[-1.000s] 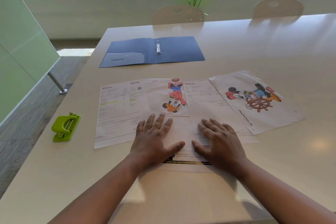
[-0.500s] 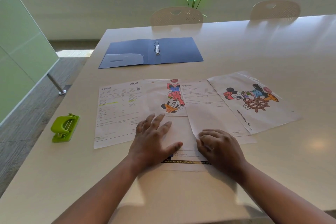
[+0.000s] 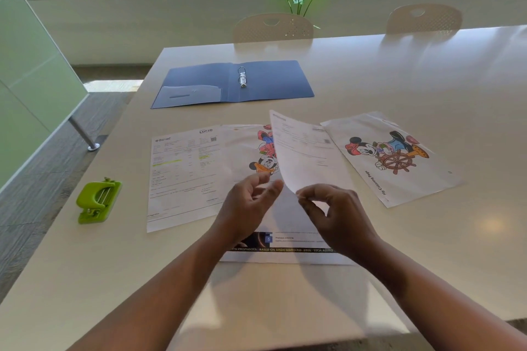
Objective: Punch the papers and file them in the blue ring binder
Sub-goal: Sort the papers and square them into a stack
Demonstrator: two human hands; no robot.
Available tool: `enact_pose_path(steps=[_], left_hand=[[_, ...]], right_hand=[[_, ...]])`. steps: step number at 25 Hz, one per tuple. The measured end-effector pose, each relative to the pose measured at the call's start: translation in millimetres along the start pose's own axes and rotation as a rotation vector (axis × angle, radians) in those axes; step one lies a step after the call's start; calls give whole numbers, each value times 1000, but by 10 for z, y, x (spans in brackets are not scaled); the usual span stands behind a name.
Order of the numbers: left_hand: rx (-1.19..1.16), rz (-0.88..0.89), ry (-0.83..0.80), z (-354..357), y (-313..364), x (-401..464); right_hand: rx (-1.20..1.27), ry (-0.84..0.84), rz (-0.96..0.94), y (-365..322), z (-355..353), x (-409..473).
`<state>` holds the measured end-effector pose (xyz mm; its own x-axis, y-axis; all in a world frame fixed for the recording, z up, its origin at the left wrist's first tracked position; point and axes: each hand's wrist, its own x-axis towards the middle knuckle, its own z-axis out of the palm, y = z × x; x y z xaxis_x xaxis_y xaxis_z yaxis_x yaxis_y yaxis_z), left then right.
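Head view, right hand (image 3: pixel 339 216) pinching sheet (image 3: pixel 305 157) corner

The lifted white printed sheet (image 3: pixel 308 157) at centre frame hides the right part of the red-and-orange cartoon colouring page (image 3: pixel 251 151) behind it. Both forearms run off the bottom edge. The hands cover the middle of the flat white page with a dark banner (image 3: pixel 285 248). Small print on the yellow-highlighted white form (image 3: pixel 185 168) is unreadable.
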<state>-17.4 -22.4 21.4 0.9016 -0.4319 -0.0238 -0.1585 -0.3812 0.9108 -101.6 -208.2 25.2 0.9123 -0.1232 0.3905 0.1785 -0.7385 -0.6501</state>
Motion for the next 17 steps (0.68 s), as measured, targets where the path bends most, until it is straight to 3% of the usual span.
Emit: enact_pose_path(steps=[2,4,7,10,12,14,17], left_hand=[[-438,-173,-87,56,136,21],[-671,-276,-78,77,185,67],[-588,-356,74,124,121,115],[-537,-408,149,134,37,144],[-520,-431,143,118,25,157],[-512,-445,129,106,27,167],[-517,-433,122,102,24,167]], right_hand=[[18,-40,-79,-84,23,-16],[22,-134,-157,-146,37,-27],[10,-250,-212,-123,23,-43],[-87,-85,-131,93,-36,2],[-313,-9,16,372,-131,120],[-553,-99,252,629,-280,240],[-653,-202,506,886,-464,327]])
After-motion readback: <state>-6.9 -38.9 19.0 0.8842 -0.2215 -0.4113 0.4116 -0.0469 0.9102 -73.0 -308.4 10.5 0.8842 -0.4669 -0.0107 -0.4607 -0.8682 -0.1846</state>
